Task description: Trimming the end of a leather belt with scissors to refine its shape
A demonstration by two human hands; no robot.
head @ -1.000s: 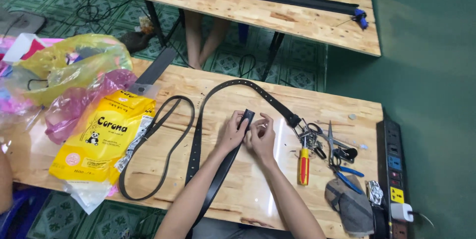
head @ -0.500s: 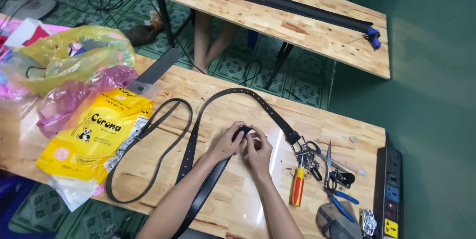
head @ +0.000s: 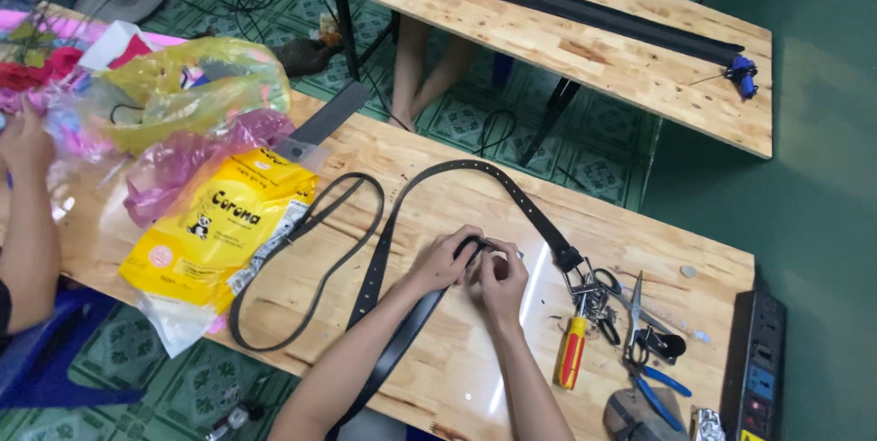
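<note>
Both hands, left [head: 445, 261] & right [head: 498, 278], together, pinching black belt [head: 512, 192] end on wooden table [head: 457, 359].

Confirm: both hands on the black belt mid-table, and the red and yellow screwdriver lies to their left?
Not quite. Both hands, left hand and right hand, are on the black belt, but the head view shows the red and yellow screwdriver lying to their right, beside the scissors.

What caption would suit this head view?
Both hands, left hand and right hand, grip a black belt beside a screwdriver.
</note>
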